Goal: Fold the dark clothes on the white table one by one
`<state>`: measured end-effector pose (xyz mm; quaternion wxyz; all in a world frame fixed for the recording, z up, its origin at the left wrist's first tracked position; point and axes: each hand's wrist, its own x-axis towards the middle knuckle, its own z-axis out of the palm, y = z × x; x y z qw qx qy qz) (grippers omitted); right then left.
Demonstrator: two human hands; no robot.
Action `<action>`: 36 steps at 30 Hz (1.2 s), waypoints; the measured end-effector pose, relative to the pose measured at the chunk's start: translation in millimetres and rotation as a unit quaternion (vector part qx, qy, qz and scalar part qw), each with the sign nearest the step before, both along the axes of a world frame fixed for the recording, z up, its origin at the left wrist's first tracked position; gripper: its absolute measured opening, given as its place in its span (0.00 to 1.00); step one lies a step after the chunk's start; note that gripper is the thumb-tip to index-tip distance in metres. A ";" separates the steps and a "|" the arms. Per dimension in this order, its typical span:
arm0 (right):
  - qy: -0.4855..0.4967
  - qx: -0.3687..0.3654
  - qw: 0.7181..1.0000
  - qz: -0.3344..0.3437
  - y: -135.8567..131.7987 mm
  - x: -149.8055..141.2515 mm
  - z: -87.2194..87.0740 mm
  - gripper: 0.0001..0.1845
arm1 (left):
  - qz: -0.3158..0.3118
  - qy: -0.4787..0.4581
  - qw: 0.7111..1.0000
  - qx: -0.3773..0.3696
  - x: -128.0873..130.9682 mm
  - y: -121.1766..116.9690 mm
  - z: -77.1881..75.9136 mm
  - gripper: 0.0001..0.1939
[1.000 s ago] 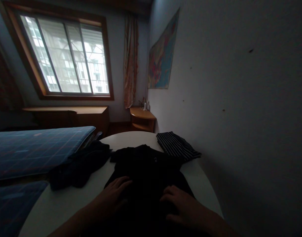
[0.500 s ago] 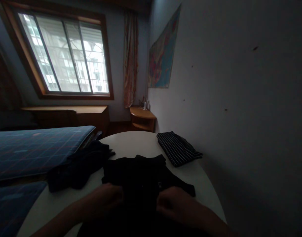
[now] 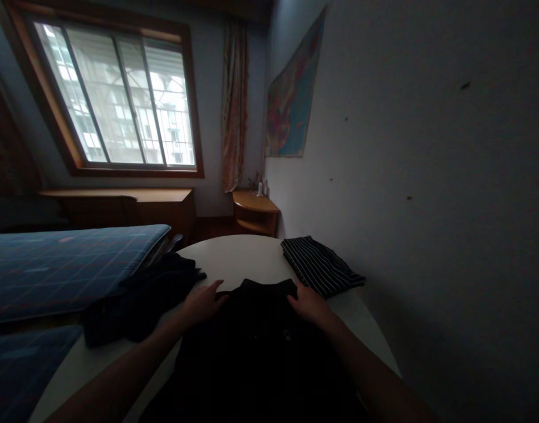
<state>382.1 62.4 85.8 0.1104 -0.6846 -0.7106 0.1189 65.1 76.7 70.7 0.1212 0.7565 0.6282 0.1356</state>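
Note:
A black collared shirt (image 3: pixel 260 341) with a small pale emblem lies over the near part of a round white table (image 3: pixel 238 252). My left hand (image 3: pixel 205 302) rests at the shirt's left shoulder, its thumb and forefinger apart. At the opposite shoulder, beside the collar, my right hand (image 3: pixel 311 302) touches the cloth with its thumb spread from the fingers. Undersides of both hands are hidden, and the dark cloth shows few folds. The shirt's lower part runs out of view towards me.
A folded black-and-white striped garment (image 3: pixel 320 264) lies at the table's far right, near the wall. Crumpled dark clothing (image 3: pixel 141 299) lies at the left, beside a blue plaid mattress (image 3: pixel 67 264). Behind stand a wooden desk (image 3: pixel 164 197) and a corner shelf (image 3: pixel 254 201).
Both hands have moved forward from the shirt's middle to its shoulders, and their closed fingers have spread. The sleeve ends that stuck out at the sides no longer show.

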 end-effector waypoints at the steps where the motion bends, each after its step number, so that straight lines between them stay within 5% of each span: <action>1: 0.031 0.000 0.999 0.017 2.5 1.5 -1.0 0.20 | 0.002 -0.007 1.000 -0.018 -1.1 -0.6 0.2 0.29; 6: 0.178 -0.007 0.982 0.063 17.5 5.2 -5.1 0.22 | -0.017 -0.040 0.996 -0.075 -2.3 3.2 4.8 0.26; 11: 0.270 0.002 0.963 0.016 32.3 2.5 -16.5 0.17 | -0.044 -0.082 0.992 -0.079 6.0 4.9 3.2 0.16; 16: 0.283 -0.028 0.958 -0.021 37.7 -0.8 -23.6 0.21 | -0.007 -0.159 0.980 -0.121 13.3 9.7 -7.1 0.26; 21: 0.325 -0.084 0.939 0.070 33.0 -5.3 -15.8 0.10 | 0.047 -0.241 0.954 -0.170 7.9 14.7 -15.5 0.25; 25: 0.351 -0.045 0.929 0.107 40.9 -10.2 5.6 0.15 | 0.023 -0.282 0.930 -0.234 -0.3 8.8 -4.3 0.21; 27: 0.352 0.023 0.928 0.118 47.2 -15.9 21.8 0.15 | 0.011 -0.281 0.939 -0.200 -5.8 8.0 10.9 0.18; 30: 0.360 0.176 0.905 0.140 52.5 -29.8 44.8 0.16 | 0.045 -0.251 0.966 -0.044 -16.9 13.9 39.1 0.16; 32: 0.363 0.215 0.892 0.160 52.1 -38.9 52.2 0.18 | 0.081 -0.232 0.969 0.040 -24.0 19.5 52.2 0.18; 36: 0.206 0.149 0.959 0.122 47.2 -40.3 39.6 0.26 | 0.125 -0.172 0.969 0.125 -26.5 19.6 39.6 0.28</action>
